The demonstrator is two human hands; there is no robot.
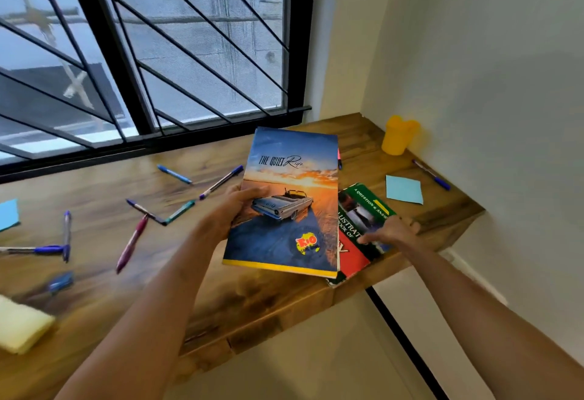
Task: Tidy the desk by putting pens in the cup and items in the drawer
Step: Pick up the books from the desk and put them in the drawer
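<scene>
Now, with the left hand (pixel 243 207) clamped on the blue notebook (pixel 284 203) above the surface (pixel 94 184), the right hand (pixel 390 232), seemingly open-fingered on the green book (pixel 363 210), should grip its edge firmly before lifting both drawerward.

— How many pens (pixel 173 174) (pixel 221 182) (pixel 142 209) (pixel 180 211) (pixel 131 243) (pixel 66 235) (pixel 34 249) (pixel 431 174) lie on the desk?
— I count eight clearly. A ninth, the pink pen (pixel 339 159), shows only partly behind a book. One small blue object (pixel 60 282) is too blurred to tell.
— And books?
— Two: the blue book (pixel 284 210) and the green and red book (pixel 360 225).
— Paper notes?
— Two blue sticky notes (pixel 404 189) (pixel 8 214), and one yellow pad (pixel 22 327).
— Cups?
— One yellow cup (pixel 398 135).
</scene>
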